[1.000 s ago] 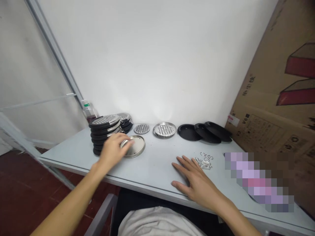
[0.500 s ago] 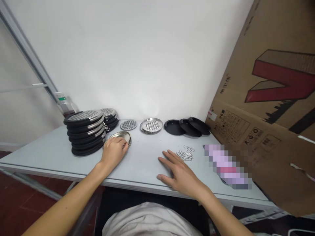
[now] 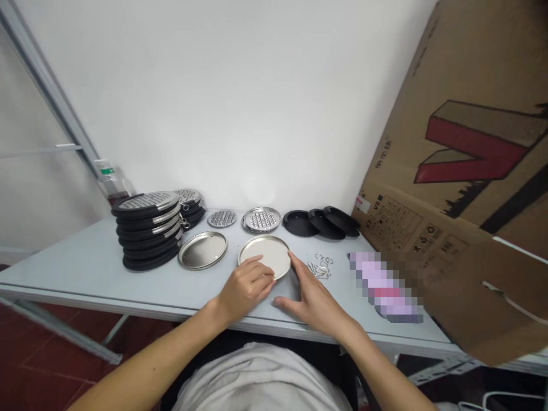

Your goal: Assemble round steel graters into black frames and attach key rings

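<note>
My left hand [image 3: 248,286] has its fingers bent over the near rim of a shallow round metal tray [image 3: 265,251], gripping it just above the table. My right hand [image 3: 314,297] is spread, with the forefinger against or very near the tray's right rim and the thumb apart below. To the left lies another shallow metal tray [image 3: 203,249], apart from both hands. Small metal rings and clips [image 3: 322,265] are loosely heaped just beyond my right hand. Behind the held tray, a perforated grater disc rests on metal trays [image 3: 260,219].
On the left stands a stack of black-rimmed round graters [image 3: 148,228], a second stack behind it. A loose grater disc [image 3: 222,217] lies at the back. Several black round rims [image 3: 302,222] overlap at the back right. A pixelated purple object [image 3: 385,288] and cardboard box [image 3: 454,188] bound the right side.
My left hand has moved right from the left trays, bringing one metal tray in front of me. The other tray stays behind at the left. My right hand is now at the moved tray's edge.
</note>
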### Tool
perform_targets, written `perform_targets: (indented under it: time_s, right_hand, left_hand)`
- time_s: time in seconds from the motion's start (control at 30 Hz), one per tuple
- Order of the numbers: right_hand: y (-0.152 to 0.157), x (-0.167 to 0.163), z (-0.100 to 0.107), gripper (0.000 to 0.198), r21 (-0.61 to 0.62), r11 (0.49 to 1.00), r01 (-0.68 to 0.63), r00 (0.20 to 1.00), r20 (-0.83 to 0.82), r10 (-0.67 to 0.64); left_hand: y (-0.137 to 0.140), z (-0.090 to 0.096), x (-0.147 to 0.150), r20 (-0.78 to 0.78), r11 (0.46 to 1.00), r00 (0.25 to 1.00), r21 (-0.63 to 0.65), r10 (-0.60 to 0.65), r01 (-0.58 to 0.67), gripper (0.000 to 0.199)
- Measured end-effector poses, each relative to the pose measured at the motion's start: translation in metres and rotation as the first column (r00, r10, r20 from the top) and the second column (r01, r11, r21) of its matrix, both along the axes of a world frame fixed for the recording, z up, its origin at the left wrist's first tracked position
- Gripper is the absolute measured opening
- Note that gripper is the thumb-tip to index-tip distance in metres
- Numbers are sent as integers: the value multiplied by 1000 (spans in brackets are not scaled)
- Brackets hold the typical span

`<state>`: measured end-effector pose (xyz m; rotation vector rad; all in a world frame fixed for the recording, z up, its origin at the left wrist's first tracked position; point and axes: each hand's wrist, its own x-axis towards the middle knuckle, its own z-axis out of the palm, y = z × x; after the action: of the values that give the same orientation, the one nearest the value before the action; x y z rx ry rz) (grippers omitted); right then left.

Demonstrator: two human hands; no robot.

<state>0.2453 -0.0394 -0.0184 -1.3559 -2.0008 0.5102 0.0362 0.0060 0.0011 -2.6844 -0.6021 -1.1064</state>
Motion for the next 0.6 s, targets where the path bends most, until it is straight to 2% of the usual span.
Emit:
perform_targets:
  time_s: [0.1, 0.23, 0.4, 0.43, 0.53, 0.6]
  right_hand:
    - [0, 0, 2, 86, -43, 999, 34, 998, 52, -31]
    - [1, 1, 2, 62, -51, 991, 124, 984, 132, -116]
    - [2, 2, -1, 50, -26, 992, 120, 979, 171, -114]
    - [3, 2, -1, 49, -28, 992, 123, 978, 172, -116]
    - [3, 2, 0, 46, -37, 991, 130, 980, 158, -123]
    - [3, 2, 0, 47, -38, 991, 131, 981, 146, -124]
  left_hand:
    - [-1, -8, 2, 20, 994, 997, -82, -77, 78, 17]
    - [-2, -8, -11, -12, 968, 991, -219, -132, 126, 16]
    - [-4, -3, -27, -1, 927, 996, -366, -90, 83, 9]
    - [-4, -2, -30, 8, 913, 999, -405, -54, 53, 16]
    - [0, -3, -36, 2, 837, 996, -543, 84, -70, 64]
    - [4, -6, -38, 7, 783, 986, -608, 165, -127, 82]
